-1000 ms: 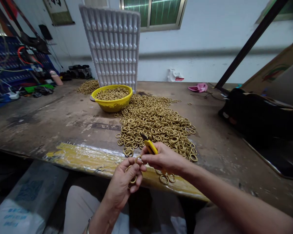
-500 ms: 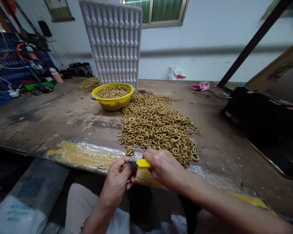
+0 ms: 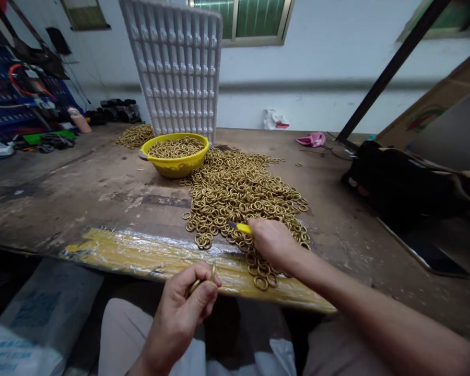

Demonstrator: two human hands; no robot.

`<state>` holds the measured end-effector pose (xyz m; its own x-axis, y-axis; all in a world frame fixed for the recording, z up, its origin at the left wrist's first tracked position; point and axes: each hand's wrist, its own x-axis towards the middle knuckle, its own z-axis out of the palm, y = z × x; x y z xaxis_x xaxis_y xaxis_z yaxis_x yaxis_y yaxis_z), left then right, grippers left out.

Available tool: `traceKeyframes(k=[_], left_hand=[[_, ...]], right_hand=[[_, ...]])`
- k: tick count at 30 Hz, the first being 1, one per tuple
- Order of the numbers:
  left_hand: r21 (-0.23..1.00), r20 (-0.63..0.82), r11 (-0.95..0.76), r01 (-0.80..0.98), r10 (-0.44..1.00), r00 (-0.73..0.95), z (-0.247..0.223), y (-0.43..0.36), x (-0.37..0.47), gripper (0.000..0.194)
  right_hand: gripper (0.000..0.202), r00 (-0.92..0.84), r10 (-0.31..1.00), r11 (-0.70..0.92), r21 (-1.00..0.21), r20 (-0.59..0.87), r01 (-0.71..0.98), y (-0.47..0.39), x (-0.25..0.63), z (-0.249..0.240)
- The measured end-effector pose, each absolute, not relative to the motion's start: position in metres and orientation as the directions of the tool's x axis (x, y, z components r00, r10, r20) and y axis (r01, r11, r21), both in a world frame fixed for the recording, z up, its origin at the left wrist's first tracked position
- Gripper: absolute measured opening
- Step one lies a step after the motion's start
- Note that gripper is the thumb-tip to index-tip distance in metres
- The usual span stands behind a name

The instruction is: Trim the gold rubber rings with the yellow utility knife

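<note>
My left hand is closed in a pinch on gold-coloured rings, just in front of the table's near edge. One ring stands up between thumb and forefinger, and part of another shows behind the fingers. A yellow-handled utility knife is gripped in my right hand, its dark blade pointing left. That hand lies over the near part of a large heap of gold rings. Several rings are spread toward the table edge below its wrist.
Behind the heap stands a yellow basin full of rings, with a ribbed grey-white plastic tray upright behind it. A smaller ring pile lies back left. On the right are a pink cloth and a black bag.
My right hand has moved forward with the knife, away from my left hand and onto the heap. Rings from the heap now lie closer to the table edge. My left hand is slightly lower.
</note>
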<state>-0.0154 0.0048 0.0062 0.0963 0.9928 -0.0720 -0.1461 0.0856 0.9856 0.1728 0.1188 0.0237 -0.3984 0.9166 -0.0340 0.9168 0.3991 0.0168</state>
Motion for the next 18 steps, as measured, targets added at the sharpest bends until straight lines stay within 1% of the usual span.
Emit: traceKeyframes(k=[3,5,7,9,11,13,14,15,16,17,18], left_hand=[[0.956,-0.096,0.136,-0.259,0.982,0.163,0.003,0.004,-0.015,0.03],[0.92,-0.12,0.178,-0.349,0.976,0.182,-0.003,0.007,-0.013,0.033],[0.871,-0.138,0.214,-0.443,0.97,0.198,-0.009,0.011,-0.011,0.026],[0.805,-0.153,0.257,-0.534,0.961,0.232,-0.014,0.013,-0.009,0.018],[0.736,-0.168,0.311,-0.601,0.944,0.283,-0.016,0.015,-0.007,0.023],[0.676,-0.195,0.366,-0.64,0.926,0.324,-0.018,0.017,-0.005,0.027],[0.656,-0.21,0.382,-0.651,0.921,0.329,-0.018,0.018,-0.004,0.026],[0.647,-0.23,0.39,-0.656,0.919,0.32,-0.019,0.02,-0.003,0.024],[0.647,-0.252,0.387,-0.657,0.922,0.295,-0.019,0.022,-0.002,0.023],[0.655,-0.274,0.377,-0.654,0.926,0.26,-0.018,0.024,0.0,0.021],[0.668,-0.29,0.362,-0.65,0.931,0.221,-0.017,0.026,0.001,0.018]], right_hand=[[0.013,-0.318,0.935,0.323,-0.007,0.154,0.946,0.143,0.183,0.021],[0.015,-0.295,0.932,0.309,-0.037,0.21,0.95,0.155,0.182,0.017],[0.019,-0.295,0.934,0.313,-0.066,0.2,0.947,0.163,0.179,0.012],[0.015,-0.297,0.94,0.314,-0.088,0.167,0.945,0.167,0.176,0.006],[0.008,-0.292,0.944,0.308,-0.102,0.151,0.946,0.168,0.177,0.004],[0.008,-0.283,0.945,0.303,-0.113,0.166,0.946,0.166,0.179,0.007],[0.007,-0.276,0.946,0.304,-0.166,0.173,0.938,0.164,0.179,0.01],[0.008,-0.272,0.949,0.307,-0.274,0.161,0.911,0.16,0.179,0.013],[0.01,-0.274,0.954,0.299,-0.431,0.121,0.851,0.156,0.177,0.017],[0.012,-0.287,0.957,0.257,-0.614,0.052,0.746,0.15,0.175,0.02],[0.014,-0.321,0.946,0.17,-0.782,-0.04,0.599,0.144,0.171,0.023]])
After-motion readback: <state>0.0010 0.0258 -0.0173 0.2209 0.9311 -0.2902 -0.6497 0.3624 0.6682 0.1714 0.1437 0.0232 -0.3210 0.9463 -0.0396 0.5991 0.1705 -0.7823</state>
